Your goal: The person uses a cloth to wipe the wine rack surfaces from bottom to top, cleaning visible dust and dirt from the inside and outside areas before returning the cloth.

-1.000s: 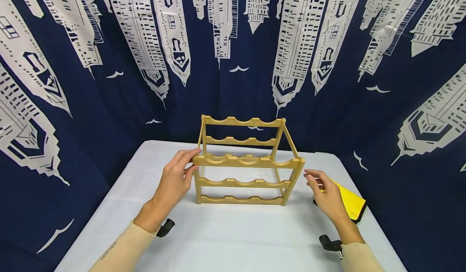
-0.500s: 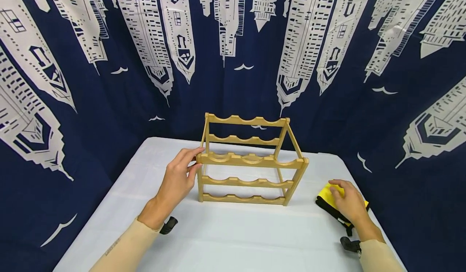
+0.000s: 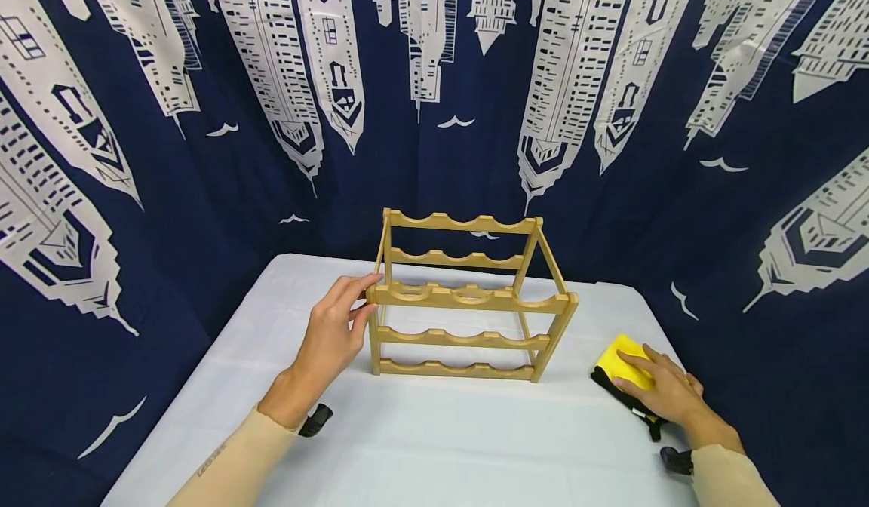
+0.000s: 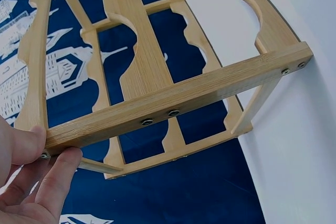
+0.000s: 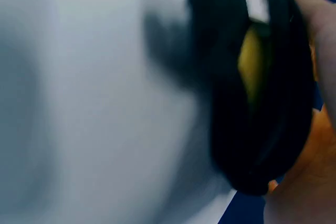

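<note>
A light wooden rack (image 3: 468,300) with scalloped crossbars stands upright mid-table in the head view. My left hand (image 3: 329,326) holds its upper front left corner. The left wrist view shows the thumb (image 4: 29,145) and fingers pinching the end of a wooden side post (image 4: 184,95), which has screw heads along it. To the right, my right hand (image 3: 668,394) grips a folded yellow cloth (image 3: 623,360) with black edging, fingers over its top and thumb on the near side. In the blurred right wrist view, the cloth's black folded edge (image 5: 262,145) sits against the hand.
A white-covered table (image 3: 434,439) carries everything. Behind it and at both sides hangs a navy curtain (image 3: 421,175) printed with white buildings and birds. Black wrist-worn pieces show near the left cuff (image 3: 315,421) and the right cuff (image 3: 676,460).
My right hand has moved from beside the rack rightward to the yellow cloth and taken hold of it. The left hand keeps its hold on the rack; the view has shifted slightly.
</note>
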`<state>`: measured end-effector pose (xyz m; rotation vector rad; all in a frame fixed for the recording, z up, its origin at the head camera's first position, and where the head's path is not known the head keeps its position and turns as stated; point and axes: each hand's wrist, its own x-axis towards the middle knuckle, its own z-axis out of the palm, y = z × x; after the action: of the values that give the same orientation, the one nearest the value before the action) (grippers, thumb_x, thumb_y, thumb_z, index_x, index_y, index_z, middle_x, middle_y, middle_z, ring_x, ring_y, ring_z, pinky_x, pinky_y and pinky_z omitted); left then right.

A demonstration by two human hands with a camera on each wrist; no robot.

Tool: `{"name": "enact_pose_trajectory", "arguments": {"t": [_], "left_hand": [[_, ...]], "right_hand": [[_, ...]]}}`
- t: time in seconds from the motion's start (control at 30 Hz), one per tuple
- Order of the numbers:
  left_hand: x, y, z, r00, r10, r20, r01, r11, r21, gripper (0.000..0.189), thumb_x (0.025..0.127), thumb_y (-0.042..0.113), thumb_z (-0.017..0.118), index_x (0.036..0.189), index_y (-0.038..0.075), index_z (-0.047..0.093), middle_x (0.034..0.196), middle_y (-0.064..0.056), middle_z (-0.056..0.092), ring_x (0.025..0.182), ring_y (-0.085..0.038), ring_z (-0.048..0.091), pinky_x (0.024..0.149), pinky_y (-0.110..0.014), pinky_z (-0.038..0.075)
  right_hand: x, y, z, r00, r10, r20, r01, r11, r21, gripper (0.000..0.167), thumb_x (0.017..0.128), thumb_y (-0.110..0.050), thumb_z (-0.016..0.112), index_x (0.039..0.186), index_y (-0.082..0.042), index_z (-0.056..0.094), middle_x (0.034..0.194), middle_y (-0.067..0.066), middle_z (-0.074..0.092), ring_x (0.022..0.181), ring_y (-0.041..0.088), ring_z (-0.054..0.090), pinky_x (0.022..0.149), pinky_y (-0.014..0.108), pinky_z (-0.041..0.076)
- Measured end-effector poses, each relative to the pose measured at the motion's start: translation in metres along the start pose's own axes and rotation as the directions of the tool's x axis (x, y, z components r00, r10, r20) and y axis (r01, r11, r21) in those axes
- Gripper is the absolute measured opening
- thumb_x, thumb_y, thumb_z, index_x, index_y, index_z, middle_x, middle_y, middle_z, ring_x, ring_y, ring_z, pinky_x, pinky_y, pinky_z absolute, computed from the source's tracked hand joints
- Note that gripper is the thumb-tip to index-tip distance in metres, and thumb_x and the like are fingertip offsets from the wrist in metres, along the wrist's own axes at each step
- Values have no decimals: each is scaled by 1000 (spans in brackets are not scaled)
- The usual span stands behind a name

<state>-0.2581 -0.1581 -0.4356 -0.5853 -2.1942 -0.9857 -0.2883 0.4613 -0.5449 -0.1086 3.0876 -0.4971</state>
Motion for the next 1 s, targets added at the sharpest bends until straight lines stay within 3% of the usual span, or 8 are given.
{"name": "enact_pose_trajectory", "arguments": {"t": [0.2, 0.33, 0.47, 0.6, 0.7, 0.83, 0.9, 1.0], "left_hand": [[1, 0, 0, 1000, 6, -5, -6, 1000, -9, 60, 97, -17, 85, 152, 2, 72, 133, -19, 74, 122, -36, 84, 92, -38, 74], [1, 0, 1, 1000, -2, -3, 2, 1000, -7, 60, 97, -16, 85, 153, 3, 72, 133, -18, 74, 123, -35, 84, 93, -38, 74], [1, -1, 1, 1000, -2, -3, 2, 1000, -2, 61, 97, -16, 85, 153, 3, 72, 132, -18, 74, 122, -35, 84, 92, -38, 74], [1, -2, 1, 1000, 8, -5, -8, 1000, -2, 60, 97, -16, 84, 153, 2, 72, 132, -18, 74, 122, -35, 84, 92, -39, 74], [1, -3, 1, 1000, 15, -4, -15, 1000, -3, 59, 97, -17, 84, 152, 1, 72, 132, -18, 74, 122, -35, 84, 92, -39, 74], [0, -3, 0, 1000, 19, -1, -19, 1000, -6, 59, 97, -16, 84, 152, 1, 72, 133, -18, 74, 122, -35, 84, 92, -38, 74], [0, -3, 0, 1000, 16, 2, -16, 1000, -7, 59, 98, -16, 84, 152, 1, 72, 133, -18, 74, 123, -35, 84, 93, -38, 74], [-1, -3, 0, 1000, 10, 0, -10, 1000, -4, 59, 98, -16, 84, 153, 1, 72, 133, -18, 74, 123, -35, 84, 93, -38, 74]], "right_hand": [[-1, 2, -1, 1000, 14, -11, -14, 999, -45, 92, 103, -73, 78, 169, -12, 58, 174, 42, 38, 148, 75, 43, 104, 91, 37], [-2, -2, 2, 999, 19, -51, -21, 999, -45, 95, 102, -75, 79, 168, -10, 58, 168, 40, 47, 142, 68, 50, 99, 80, 40], [-3, -7, 5, 996, -14, -90, 11, 999, -43, 87, 104, -67, 82, 164, -8, 60, 156, 42, 58, 136, 67, 58, 95, 75, 46], [-6, -11, 10, 992, -55, -116, 55, 998, -9, 77, 105, -55, 86, 161, -8, 60, 150, 41, 65, 134, 64, 66, 103, 80, 54], [-9, -14, 15, 980, -109, -167, 113, 993, 16, 70, 102, -42, 93, 157, -9, 64, 148, 37, 71, 126, 56, 73, 103, 73, 61], [-11, -21, 18, 927, -217, -305, 223, 975, -16, 67, 91, -24, 102, 148, -11, 70, 136, 28, 81, 103, 34, 76, 85, 48, 61], [-11, -28, 16, 885, -264, -384, 266, 963, -47, 69, 85, -17, 105, 146, -12, 71, 128, 25, 83, 94, 26, 70, 77, 39, 56], [-10, -41, 9, 806, -324, -496, 331, 941, -77, 75, 78, -9, 106, 144, -11, 72, 123, 22, 84, 89, 24, 67, 75, 29, 50]]}}
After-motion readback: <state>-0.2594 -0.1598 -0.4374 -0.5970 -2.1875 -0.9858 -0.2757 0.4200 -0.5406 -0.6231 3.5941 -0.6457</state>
